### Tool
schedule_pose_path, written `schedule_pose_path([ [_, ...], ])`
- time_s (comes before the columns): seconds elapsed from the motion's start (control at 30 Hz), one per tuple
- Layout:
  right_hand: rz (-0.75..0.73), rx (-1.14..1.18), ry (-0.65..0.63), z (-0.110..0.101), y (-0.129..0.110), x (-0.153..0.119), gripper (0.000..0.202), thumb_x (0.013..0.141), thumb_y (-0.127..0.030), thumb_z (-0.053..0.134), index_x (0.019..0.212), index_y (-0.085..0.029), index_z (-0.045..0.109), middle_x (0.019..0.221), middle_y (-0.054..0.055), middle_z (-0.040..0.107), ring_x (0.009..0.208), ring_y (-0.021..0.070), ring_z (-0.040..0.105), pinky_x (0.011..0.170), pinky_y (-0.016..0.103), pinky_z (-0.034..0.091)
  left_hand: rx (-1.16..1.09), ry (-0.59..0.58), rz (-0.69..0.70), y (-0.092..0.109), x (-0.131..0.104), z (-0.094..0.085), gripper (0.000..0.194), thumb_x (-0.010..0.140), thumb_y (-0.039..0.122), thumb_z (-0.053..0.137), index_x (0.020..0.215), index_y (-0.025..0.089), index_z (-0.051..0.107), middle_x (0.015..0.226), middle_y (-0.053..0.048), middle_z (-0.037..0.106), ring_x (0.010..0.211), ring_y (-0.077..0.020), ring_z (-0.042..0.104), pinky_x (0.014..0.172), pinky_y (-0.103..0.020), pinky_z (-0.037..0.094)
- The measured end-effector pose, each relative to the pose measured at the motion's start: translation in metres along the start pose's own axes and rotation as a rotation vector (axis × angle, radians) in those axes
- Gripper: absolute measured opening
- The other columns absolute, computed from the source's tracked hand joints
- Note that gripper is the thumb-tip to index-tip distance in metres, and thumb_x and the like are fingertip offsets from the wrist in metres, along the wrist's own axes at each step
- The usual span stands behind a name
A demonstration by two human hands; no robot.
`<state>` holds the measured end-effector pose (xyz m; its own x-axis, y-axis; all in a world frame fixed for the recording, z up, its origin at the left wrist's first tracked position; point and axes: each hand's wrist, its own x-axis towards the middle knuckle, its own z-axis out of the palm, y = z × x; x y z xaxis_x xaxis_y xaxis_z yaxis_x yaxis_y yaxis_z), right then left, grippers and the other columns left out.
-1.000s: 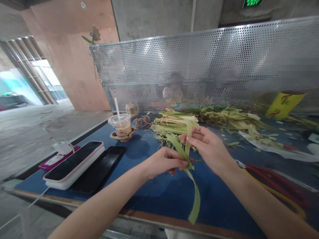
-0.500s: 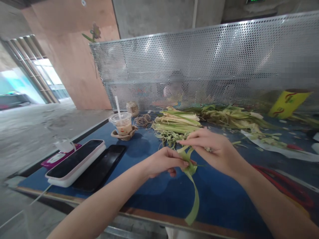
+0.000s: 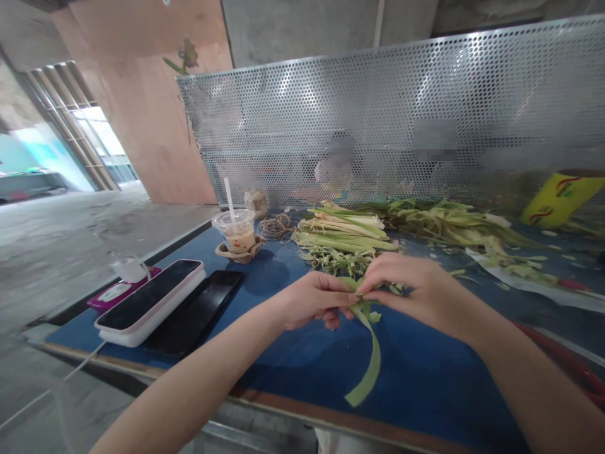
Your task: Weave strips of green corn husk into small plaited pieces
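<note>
My left hand (image 3: 316, 302) pinches a pale green leaf strip (image 3: 371, 366), which looks like corn husk, between thumb and fingers. The strip's long tail curls down over the blue tabletop, and a shorter folded piece sticks out beside it. My right hand (image 3: 406, 284) meets the left at the fold, thumb and fingertips closed on the same strip. Its exact grip is partly hidden by the fingers. Just beyond the hands lie a stack of green and pale leaf stalks (image 3: 345, 233) and a bunch of small grey-green sprigs (image 3: 335, 258).
On the left are a phone on a white case (image 3: 151, 299), a black phone (image 3: 196, 312) and an iced drink cup (image 3: 236, 230). Behind sit twine (image 3: 275, 226) and loose leaves (image 3: 439, 224). A perforated metal screen (image 3: 293, 126) closes the back. Red-handled scissors (image 3: 562, 359) lie at right.
My right hand has come down and in from above the strip, its fingertips now meeting the left hand's at the fold. The view has shifted slightly.
</note>
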<state>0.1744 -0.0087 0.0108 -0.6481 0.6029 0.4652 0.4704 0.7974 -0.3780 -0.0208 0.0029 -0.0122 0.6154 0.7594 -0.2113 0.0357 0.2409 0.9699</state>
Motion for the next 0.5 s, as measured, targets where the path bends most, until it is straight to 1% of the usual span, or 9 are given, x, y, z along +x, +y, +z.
schedule_pose_path([
  [0.1, 0.058, 0.037, 0.034, 0.0019, -0.0011, 0.0009, 0.013, 0.081, -0.027, 0.054, 0.081, -0.025, 0.067, 0.080, 0.003, 0.066, 0.077, 0.0170, 0.059, 0.069, 0.030, 0.046, -0.033, -0.010, 0.015, 0.0011, -0.0006, 0.0010, 0.022, 0.063, 0.029, 0.073, 0.068, 0.009, 0.065, 0.053, 0.002, 0.059, 0.035, -0.0013, 0.039, 0.040, -0.019, 0.037],
  [0.23, 0.157, 0.059, 0.065, 0.0042, -0.0028, 0.0019, 0.010, 0.078, -0.028, 0.057, 0.077, -0.025, 0.067, 0.078, 0.002, 0.066, 0.072, 0.0166, 0.060, 0.064, 0.028, 0.047, -0.019, -0.041, 0.024, 0.0039, -0.0024, 0.0015, 0.017, 0.065, 0.025, 0.071, 0.066, 0.009, 0.065, 0.054, 0.003, 0.058, 0.036, -0.0009, 0.038, 0.042, -0.020, 0.039],
  [0.33, 0.209, 0.063, 0.081, 0.0033, -0.0039, 0.0022, 0.010, 0.077, -0.030, 0.057, 0.075, -0.025, 0.066, 0.076, 0.002, 0.066, 0.072, 0.0166, 0.060, 0.063, 0.028, 0.048, -0.003, -0.066, 0.033, 0.0042, -0.0029, 0.0007, 0.014, 0.062, 0.018, 0.072, 0.072, 0.009, 0.066, 0.061, 0.001, 0.061, 0.043, -0.0033, 0.046, 0.045, -0.020, 0.041],
  [0.4, 0.241, 0.069, 0.096, 0.0022, -0.0042, 0.0022, 0.010, 0.077, -0.030, 0.057, 0.074, -0.026, 0.066, 0.076, 0.001, 0.066, 0.071, 0.0161, 0.060, 0.064, 0.027, 0.048, 0.001, -0.086, 0.040, 0.0034, -0.0025, 0.0002, 0.018, 0.061, 0.014, 0.071, 0.078, 0.010, 0.067, 0.066, -0.001, 0.063, 0.049, -0.0057, 0.051, 0.047, -0.020, 0.043],
  [0.5, 0.250, 0.082, 0.092, 0.0019, -0.0036, 0.0017, 0.009, 0.076, -0.028, 0.058, 0.074, -0.026, 0.067, 0.076, 0.001, 0.067, 0.072, 0.0160, 0.061, 0.066, 0.027, 0.048, -0.005, -0.091, 0.047, 0.0022, -0.0017, 0.0003, 0.018, 0.061, 0.011, 0.068, 0.079, 0.010, 0.067, 0.067, -0.002, 0.064, 0.052, -0.0073, 0.054, 0.047, -0.020, 0.045],
])
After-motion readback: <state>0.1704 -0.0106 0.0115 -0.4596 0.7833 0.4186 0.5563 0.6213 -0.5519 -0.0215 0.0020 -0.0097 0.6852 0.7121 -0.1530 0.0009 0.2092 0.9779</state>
